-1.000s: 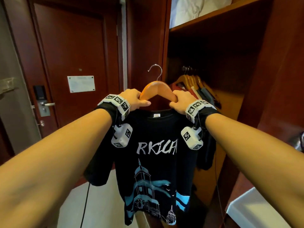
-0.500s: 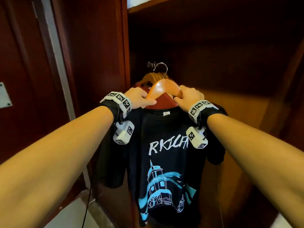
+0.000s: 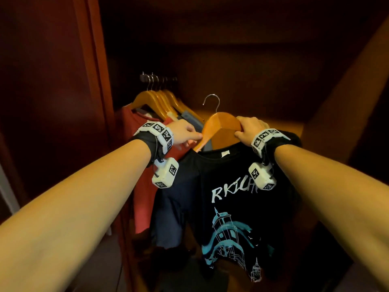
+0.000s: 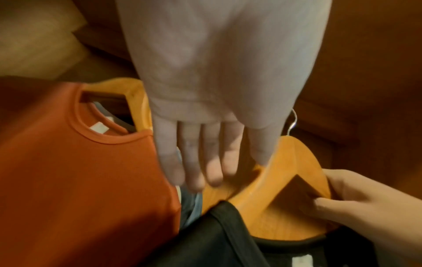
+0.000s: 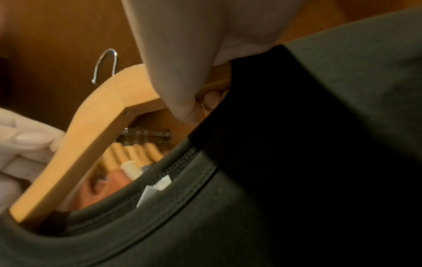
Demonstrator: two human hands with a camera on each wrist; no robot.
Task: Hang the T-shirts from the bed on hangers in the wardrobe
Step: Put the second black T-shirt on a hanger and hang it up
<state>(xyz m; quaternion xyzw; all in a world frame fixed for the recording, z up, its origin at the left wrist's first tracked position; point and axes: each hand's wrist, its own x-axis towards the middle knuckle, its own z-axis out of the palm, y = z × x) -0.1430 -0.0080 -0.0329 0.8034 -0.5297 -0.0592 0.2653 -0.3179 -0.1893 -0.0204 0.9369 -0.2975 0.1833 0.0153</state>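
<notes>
**Rail in the dark wooden wardrobe**

A dark rail point(image 3: 160, 79) crosses the upper left of the reddish-brown wooden wardrobe point(image 3: 341, 85). Several orange wooden hangers point(image 3: 156, 98) hook over it, packed close, one bearing a red T-shirt point(image 3: 145, 186).

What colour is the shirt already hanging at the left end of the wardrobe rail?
Orange-red; the hanging shirt shows best in the left wrist view.
</notes>
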